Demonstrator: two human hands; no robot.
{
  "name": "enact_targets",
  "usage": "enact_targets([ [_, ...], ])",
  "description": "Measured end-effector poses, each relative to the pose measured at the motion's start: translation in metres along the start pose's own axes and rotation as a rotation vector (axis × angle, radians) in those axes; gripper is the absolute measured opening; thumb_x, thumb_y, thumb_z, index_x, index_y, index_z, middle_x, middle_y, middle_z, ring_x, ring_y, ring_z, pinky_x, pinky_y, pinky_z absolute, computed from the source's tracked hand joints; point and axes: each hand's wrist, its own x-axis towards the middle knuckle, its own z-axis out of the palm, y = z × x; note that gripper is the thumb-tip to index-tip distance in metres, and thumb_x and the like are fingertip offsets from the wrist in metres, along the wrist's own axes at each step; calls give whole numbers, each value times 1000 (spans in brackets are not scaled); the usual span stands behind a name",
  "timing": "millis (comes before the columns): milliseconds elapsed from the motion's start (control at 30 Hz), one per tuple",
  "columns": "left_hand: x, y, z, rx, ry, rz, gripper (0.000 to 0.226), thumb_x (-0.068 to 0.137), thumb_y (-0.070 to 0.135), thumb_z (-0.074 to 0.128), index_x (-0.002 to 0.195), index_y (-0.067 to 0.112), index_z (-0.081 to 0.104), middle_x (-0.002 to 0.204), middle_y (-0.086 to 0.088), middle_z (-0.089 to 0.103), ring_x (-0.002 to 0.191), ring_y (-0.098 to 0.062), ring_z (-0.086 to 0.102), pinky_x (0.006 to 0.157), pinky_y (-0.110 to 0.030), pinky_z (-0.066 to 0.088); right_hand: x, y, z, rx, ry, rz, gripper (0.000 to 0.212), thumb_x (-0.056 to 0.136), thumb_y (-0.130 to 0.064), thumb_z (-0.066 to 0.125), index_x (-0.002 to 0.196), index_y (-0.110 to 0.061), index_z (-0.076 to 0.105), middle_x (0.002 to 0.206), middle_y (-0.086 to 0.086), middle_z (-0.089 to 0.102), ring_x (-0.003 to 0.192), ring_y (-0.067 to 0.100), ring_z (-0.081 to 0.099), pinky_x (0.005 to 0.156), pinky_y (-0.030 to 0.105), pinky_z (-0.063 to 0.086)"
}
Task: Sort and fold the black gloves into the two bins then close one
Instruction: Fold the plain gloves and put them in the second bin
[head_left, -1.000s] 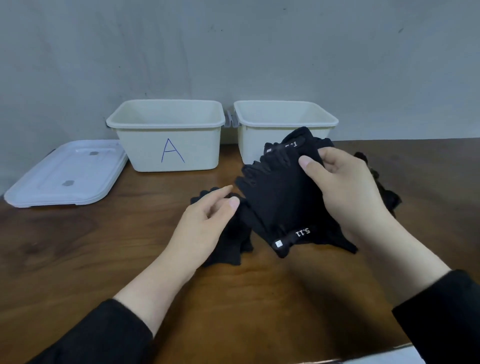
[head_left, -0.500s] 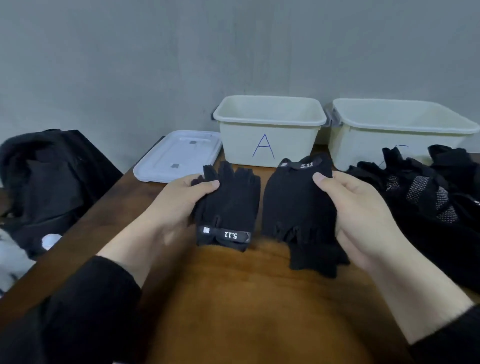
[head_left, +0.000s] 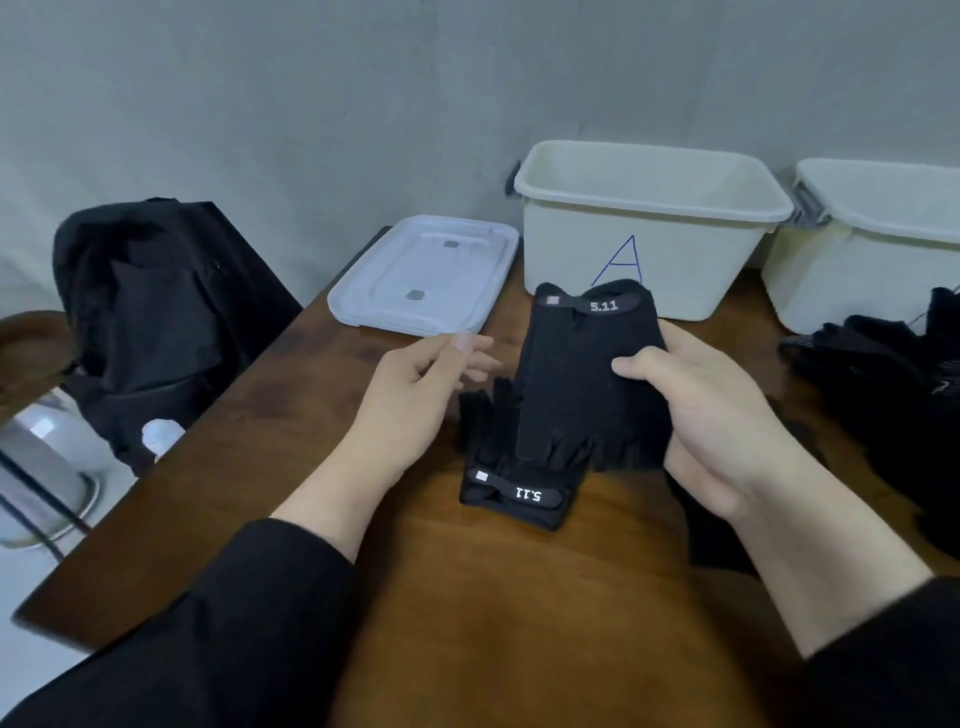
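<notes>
- Head view, frame centre: the right hand grips a soft black fingerless glove, thumb across the knit fabric, its "5.11" wrist strap pointing at the bins.
- Under it a second glove lies flat on the glossy brown wooden table, strap toward the viewer.
- The left hand hovers just left of both gloves, fingers relaxed, grasping nothing.
- Upper right: a cream plastic bin, rectangular with rounded rim, marked "A"; another bin beside it at the edge.
- A flat translucent white lid lies left of bin A.
- Right edge: a rumpled pile of black gloves.
- Left: a black bag off the table.
</notes>
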Motion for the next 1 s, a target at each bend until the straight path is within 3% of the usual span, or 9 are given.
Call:
enact_targets([
  [133,-3,8,-2,-209,-277,-82,26,102,34,59,108,15,77,114,-13,73,111,-35,66,107,-57,46,9,1,12,-7,-111,-12,38,101,-5,45,126,-23,67,122,1,73,116,21,68,105,52,49],
  [200,-3,11,-3,-294,-282,-114,15,98,20,65,99,9,75,117,-25,69,114,-40,65,109,-58,45,14,1,16,-13,-140,-9,35,101,-6,47,127,-21,66,123,3,73,116,23,68,105,52,49],
  [267,-2,12,-4,-340,-225,-126,9,95,15,68,94,7,72,113,-30,67,99,-39,64,100,-59,48,20,-2,17,11,-171,-13,29,103,-14,52,129,-15,65,125,6,72,118,25,67,103,48,50],
  [400,1,13,-6,-230,-114,-65,7,93,13,70,91,6,73,89,-14,73,74,-15,59,64,-28,48,33,-19,17,-190,-131,-87,18,98,-21,64,112,-14,73,109,5,77,105,22,73,91,35,56],
  [567,5,14,-10,-197,26,-27,9,93,12,70,95,19,74,69,7,66,65,-8,56,70,-16,49,39,-57,8,-523,71,-322,3,94,-24,69,91,-25,71,81,-8,77,71,5,70,71,25,53],
  [733,13,3,-16,-71,209,-127,16,100,26,61,89,19,71,70,4,66,61,-14,58,65,-32,50,42,-75,0,-850,77,-337,9,93,-38,65,95,-30,62,79,-2,71,49,15,66,67,36,49],
  [833,13,-2,-16,84,152,-178,23,101,33,57,86,21,69,73,4,70,63,-15,64,74,-40,55,39,-74,8,-856,181,-363,7,99,-37,58,101,-31,56,98,0,69,58,10,72,61,32,45],
  [933,11,-1,-16,93,173,-166,23,101,33,55,88,22,70,75,3,71,65,-15,66,78,-42,56,21,-60,20,-824,287,-499,7,99,-37,56,102,-34,50,85,-6,67,65,6,66,64,33,49],
  [1000,11,1,-16,94,188,-157,23,101,32,54,89,22,70,74,3,71,64,-13,65,78,-42,56,0,-26,29,-908,227,-518,11,97,-35,58,101,-34,48,83,-10,67,65,5,57,65,28,47],
])
